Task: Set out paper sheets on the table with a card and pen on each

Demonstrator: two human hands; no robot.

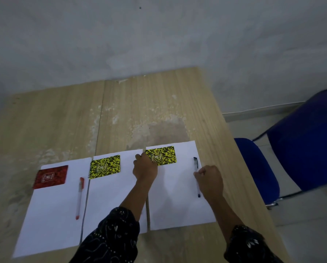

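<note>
Three white sheets lie side by side on the wooden table [140,111]. My left hand [145,168], with bent fingers, holds the near left corner of the right yellow card [163,155], which lies flat at the far end of the right sheet [176,196]. My right hand [209,178] pinches the dark pen [196,162] at its middle, along this sheet's right edge. The middle sheet [109,198] carries the second yellow card [104,166]. The left sheet [50,215] carries a red card [50,177] and a red pen [79,198]. Each card has a white emblem; its writing is too blurred to read. A blue chair [301,139] stands at the right.
</note>
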